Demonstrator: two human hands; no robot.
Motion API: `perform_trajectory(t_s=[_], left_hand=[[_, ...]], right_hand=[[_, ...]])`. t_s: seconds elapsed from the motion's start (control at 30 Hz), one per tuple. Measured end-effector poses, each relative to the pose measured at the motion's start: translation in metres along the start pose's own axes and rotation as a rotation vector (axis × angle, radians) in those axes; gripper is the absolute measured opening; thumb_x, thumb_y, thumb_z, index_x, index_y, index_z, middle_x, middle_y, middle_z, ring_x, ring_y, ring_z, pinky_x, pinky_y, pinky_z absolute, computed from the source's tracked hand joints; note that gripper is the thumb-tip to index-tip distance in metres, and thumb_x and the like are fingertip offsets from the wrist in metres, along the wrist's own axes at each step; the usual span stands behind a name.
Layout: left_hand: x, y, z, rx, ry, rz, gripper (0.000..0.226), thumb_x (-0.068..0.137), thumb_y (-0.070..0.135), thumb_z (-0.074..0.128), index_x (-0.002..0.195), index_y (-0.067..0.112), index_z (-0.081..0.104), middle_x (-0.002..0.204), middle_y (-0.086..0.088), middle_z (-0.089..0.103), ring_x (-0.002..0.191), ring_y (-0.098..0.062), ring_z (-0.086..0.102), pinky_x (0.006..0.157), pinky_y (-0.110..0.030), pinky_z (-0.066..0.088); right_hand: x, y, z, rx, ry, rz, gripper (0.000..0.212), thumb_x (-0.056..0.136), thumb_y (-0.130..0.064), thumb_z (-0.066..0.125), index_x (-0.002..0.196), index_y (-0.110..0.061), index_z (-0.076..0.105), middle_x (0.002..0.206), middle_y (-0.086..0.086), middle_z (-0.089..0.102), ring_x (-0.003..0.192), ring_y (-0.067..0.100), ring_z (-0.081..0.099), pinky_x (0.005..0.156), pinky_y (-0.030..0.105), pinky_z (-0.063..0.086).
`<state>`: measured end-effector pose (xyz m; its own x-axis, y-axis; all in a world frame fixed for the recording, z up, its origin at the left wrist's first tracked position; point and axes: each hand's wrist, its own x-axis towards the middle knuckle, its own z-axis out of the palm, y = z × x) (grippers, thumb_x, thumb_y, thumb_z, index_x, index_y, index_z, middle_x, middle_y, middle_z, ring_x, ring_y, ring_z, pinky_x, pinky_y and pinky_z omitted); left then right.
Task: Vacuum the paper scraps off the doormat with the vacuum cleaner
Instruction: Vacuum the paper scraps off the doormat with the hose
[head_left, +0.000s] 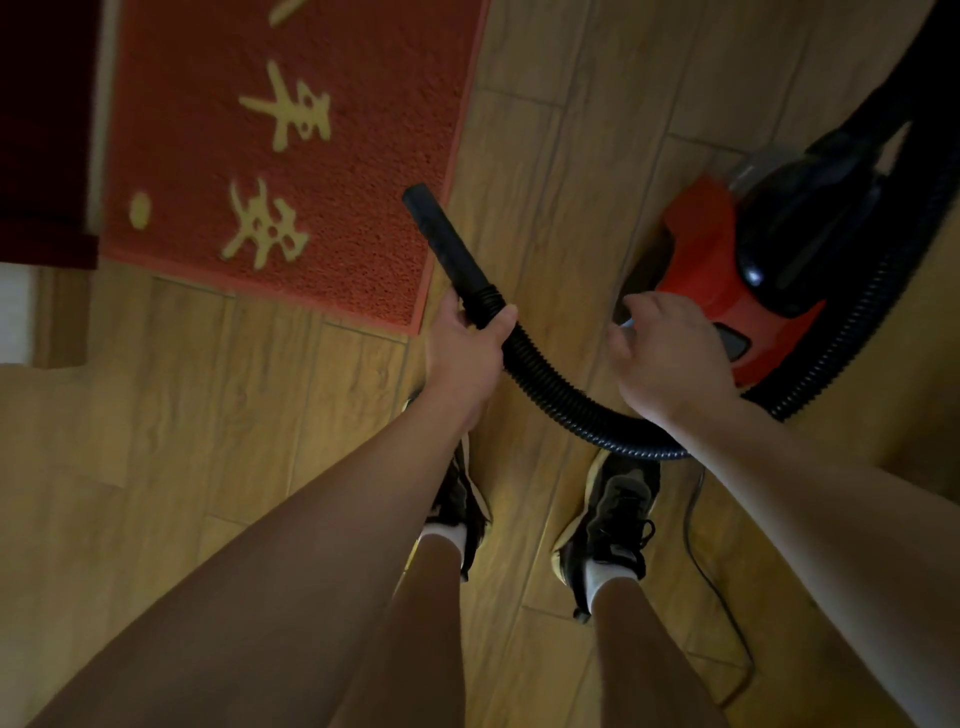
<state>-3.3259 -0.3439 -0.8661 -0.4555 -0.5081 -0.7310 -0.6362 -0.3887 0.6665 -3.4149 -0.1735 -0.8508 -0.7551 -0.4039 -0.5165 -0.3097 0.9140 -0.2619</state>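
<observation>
I see one red doormat (363, 156) at 11 o'clock, cut off at the top edge. One red and black vacuum (727, 270) stands on the wood floor (156, 415) at 2 o'clock, well apart from the mat. There is one ribbed hose (550, 384) with one black nozzle (441, 234), whose tip is over the mat's right edge.

Of the two hands, the left hand (462, 348) has its fingers wrapped around the hose just behind the nozzle. The right hand (670, 358) is above the vacuum's front with bent fingers; something pale shows at the thumb, and I cannot tell if it holds anything.

There are two dark shoes (613, 514) at 6 o'clock, the left one half hidden by the forearm. One thin cable (696, 545) lies at 5 o'clock. The picture is blurred.
</observation>
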Motion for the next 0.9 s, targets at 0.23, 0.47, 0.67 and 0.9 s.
perform_trajectory(t_s=[0.23,0.47,0.67,0.9], left_hand=[[0.010,0.017,-0.040,0.012,0.089,-0.011,0.037,0.097,0.025,0.069,0.132,0.021,0.059,0.114,0.000,0.070,0.102,-0.019,0.070,0.096,-0.050,0.059],[0.026,0.023,-0.066,0.013,0.083,-0.059,0.023,0.099,0.029,0.066,0.121,0.029,0.059,0.114,0.003,0.070,0.104,-0.021,0.069,0.097,-0.049,0.057],[0.042,0.018,-0.079,0.010,0.093,-0.118,0.030,0.101,0.028,0.063,0.129,0.019,0.058,0.114,-0.001,0.068,0.104,-0.024,0.069,0.097,-0.049,0.058],[0.071,0.007,-0.088,0.028,0.058,-0.213,0.027,0.102,0.030,0.062,0.125,0.017,0.061,0.115,-0.007,0.069,0.106,-0.028,0.069,0.099,-0.052,0.056]], right_hand=[[0.010,-0.053,-0.021,-0.187,0.038,-0.159,0.047,0.099,-0.030,0.040,0.137,-0.007,0.054,0.140,0.013,0.055,0.139,0.034,0.039,0.117,0.051,0.024],[0.031,-0.091,-0.032,-0.187,0.122,-0.238,0.052,0.091,-0.029,0.034,0.125,0.001,0.061,0.128,0.020,0.062,0.129,0.040,0.049,0.112,0.052,0.035],[0.045,-0.112,-0.030,-0.168,0.112,-0.235,0.043,0.092,-0.026,0.034,0.109,0.002,0.061,0.115,0.022,0.064,0.117,0.041,0.053,0.103,0.051,0.043],[0.070,-0.128,-0.028,-0.129,0.123,-0.236,0.038,0.090,-0.026,0.032,0.103,0.000,0.058,0.112,0.021,0.063,0.109,0.039,0.054,0.099,0.049,0.043]])
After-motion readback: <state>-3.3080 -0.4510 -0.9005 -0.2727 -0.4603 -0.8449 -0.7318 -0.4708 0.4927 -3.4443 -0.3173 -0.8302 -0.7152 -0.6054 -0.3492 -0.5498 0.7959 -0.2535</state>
